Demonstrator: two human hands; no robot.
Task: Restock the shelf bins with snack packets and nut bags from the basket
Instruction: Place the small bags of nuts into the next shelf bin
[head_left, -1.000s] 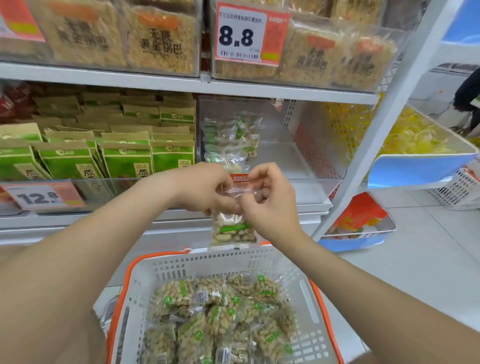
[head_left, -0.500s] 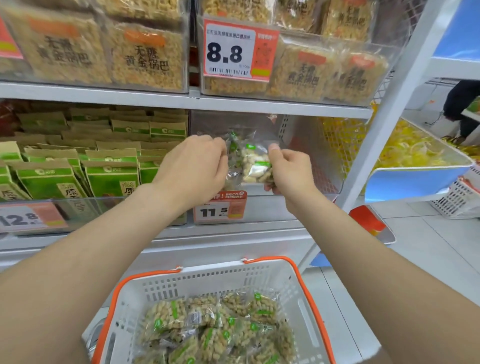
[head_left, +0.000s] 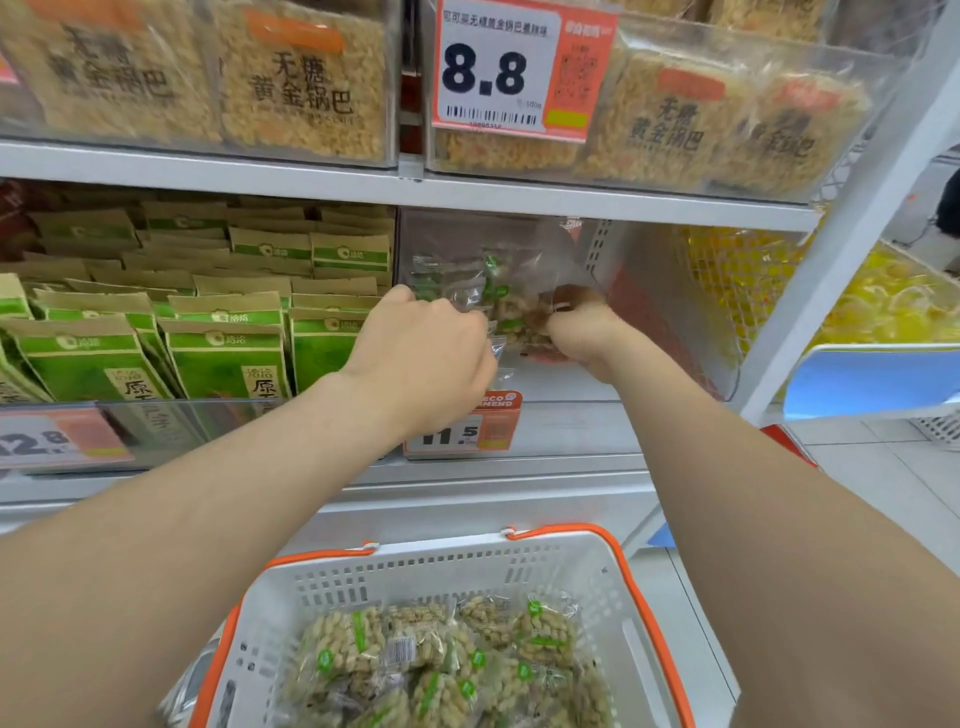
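You gripped the nut bag (head_left: 511, 312) with your left hand (head_left: 431, 353) and right hand (head_left: 582, 332) curled on its edges inside the clear bin (head_left: 571, 426), where an uneven release could have slumped it sideways against the stocked bags (head_left: 431, 278).

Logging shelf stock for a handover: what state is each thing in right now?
Left hand, grips nut bag at its left edge.
Right hand, grips its right edge.
Nut bag, held inside clear bin.
Clear bin, few bags at the back.
Basket, holding many nut bags.
Green-packet bin, packed.
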